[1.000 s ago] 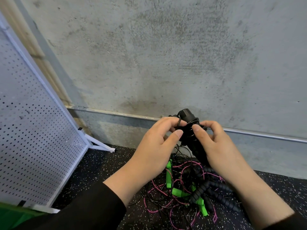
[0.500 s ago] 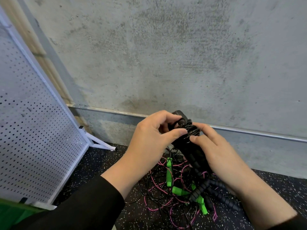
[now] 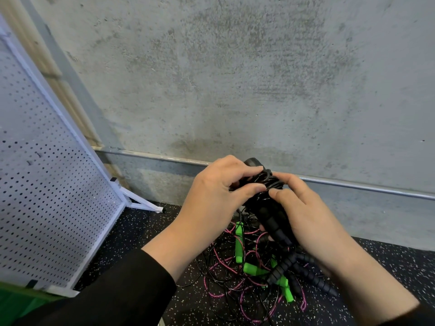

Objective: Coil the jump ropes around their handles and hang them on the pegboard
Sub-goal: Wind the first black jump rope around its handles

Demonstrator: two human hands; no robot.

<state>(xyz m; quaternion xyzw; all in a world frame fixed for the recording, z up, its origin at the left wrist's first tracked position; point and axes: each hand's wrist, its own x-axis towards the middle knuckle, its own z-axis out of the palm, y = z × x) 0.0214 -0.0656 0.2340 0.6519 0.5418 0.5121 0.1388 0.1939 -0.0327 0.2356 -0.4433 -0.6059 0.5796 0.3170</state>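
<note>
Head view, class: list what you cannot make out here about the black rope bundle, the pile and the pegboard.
- Black rope bundle: the left hand and right hand cover its sides, so the cord's end is hidden.
- Floor pile: too tangled to count ropes; partly behind the right hand.
- Pegboard: cut off by the left edge; pegs too small to confirm.

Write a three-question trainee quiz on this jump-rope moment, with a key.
1. True or false: both hands grip the black jump rope.
2. On which side of the view does the pegboard stand? A) left B) right C) behind the person
3. Fill in: the handles in the rope pile on the floor are black and ____.

Key: 1 true: left hand and right hand both hold it. 2 A. 3 green.
</note>
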